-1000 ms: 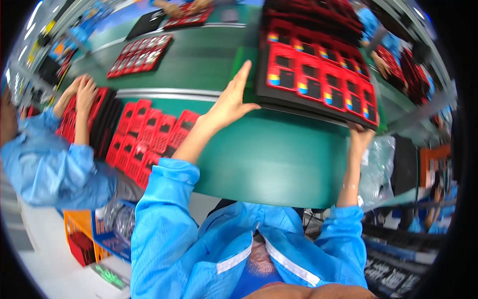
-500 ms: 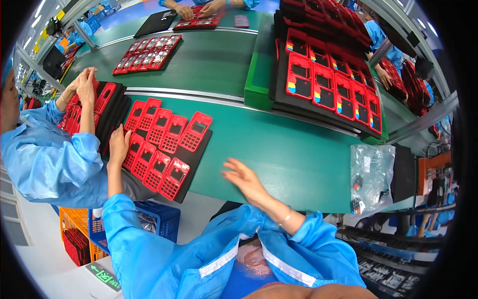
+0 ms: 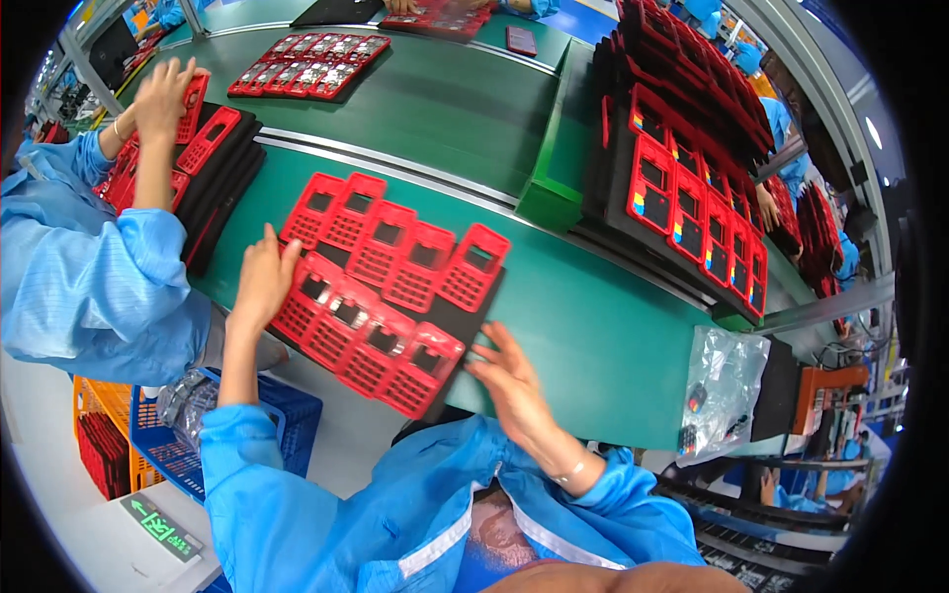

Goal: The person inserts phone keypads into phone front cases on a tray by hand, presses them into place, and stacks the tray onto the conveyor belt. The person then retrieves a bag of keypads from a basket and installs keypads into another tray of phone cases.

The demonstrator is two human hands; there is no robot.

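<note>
- Head view: black tray [image 3: 478, 314] lies skewed on the green tabletop [image 3: 603, 341], by the near edge, between both hands. Flat, matte slab, dark strip visible between rows.
- Red housings [image 3: 374, 267] on it in two rows. Glossy hard plastic, rounded phone-like shells, rectangular window up top, grid of small key holes below. Slight blur.
- Left hand [image 3: 261, 282]: at the tray's left end, fingers stretched toward the housings there. Can't tell if it's gripping or just resting.
- Right hand [image 3: 516, 385]: at the right end, fingers apart and loosely bent, not closed around anything. Edge contact unclear.
- Tabletop smooth, low sheen; metal rail [image 3: 395, 180] runs behind the tray.
- Left side: co-worker's hand [image 3: 158, 99] over a stack of black trays [image 3: 225, 163], limits room that way.
- Upper right: green box wall [image 3: 549, 203], then piled trays with red frames [image 3: 689, 212] bearing multicoloured patches.
- Right: crinkled clear plastic bag [image 3: 727, 395], dark bits inside.
- Far side: another tray of red and silvery parts [image 3: 308, 64].
- Below left: blue crate [image 3: 301, 415], slotted orange crate [image 3: 99, 395].
</note>
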